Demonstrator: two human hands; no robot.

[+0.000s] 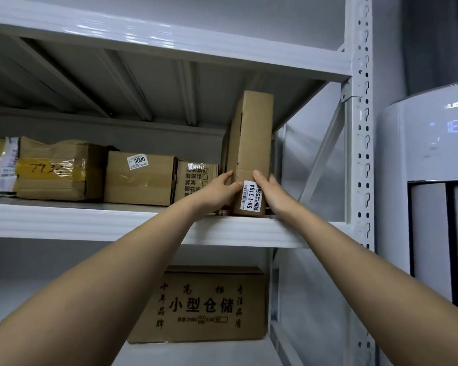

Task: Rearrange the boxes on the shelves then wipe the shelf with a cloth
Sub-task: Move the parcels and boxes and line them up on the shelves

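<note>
Boxes fill the middle shelf (117,220); the tall box (250,154) stands at centre right; the left hand (217,191) and right hand (271,196) press its sides with curled fingers; it could tip if one lets go.

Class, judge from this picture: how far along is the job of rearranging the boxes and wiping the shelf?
Early. Done: nothing is clearly finished. In hand: the left hand and right hand hold the upright box on the middle shelf. Left: the wiping; no cloth is in view.
</note>
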